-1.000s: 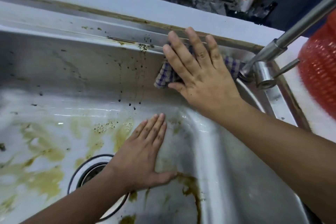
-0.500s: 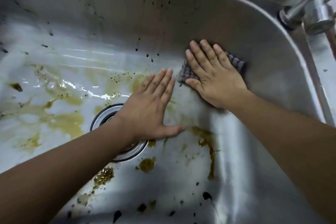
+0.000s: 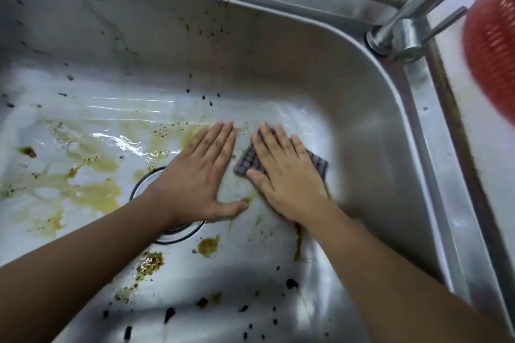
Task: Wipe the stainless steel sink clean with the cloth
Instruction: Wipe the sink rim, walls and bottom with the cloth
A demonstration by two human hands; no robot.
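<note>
No writing shows anywhere. The steel sink (image 3: pixel 320 69) carries yellow-brown stains and dark specks across its wet floor. The right hand (image 3: pixel 287 175), fingers flat, presses the checked cloth (image 3: pixel 246 161) onto the floor toward the sink's far right corner. The left hand (image 3: pixel 200 175) lies flat and released beside it, partly over the drain (image 3: pixel 145 184). A tap (image 3: pixel 404 30) stands at the far right corner, beside what looks like a red basket (image 3: pixel 493 50).

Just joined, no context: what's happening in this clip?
A person is wiping a dirty stainless steel sink. The right hand presses a checked cloth flat on the sink floor, right of the drain. The left hand lies flat on the floor beside it, partly over the drain. Yellow-brown stains and dark specks are spread over the floor and back wall.
</note>
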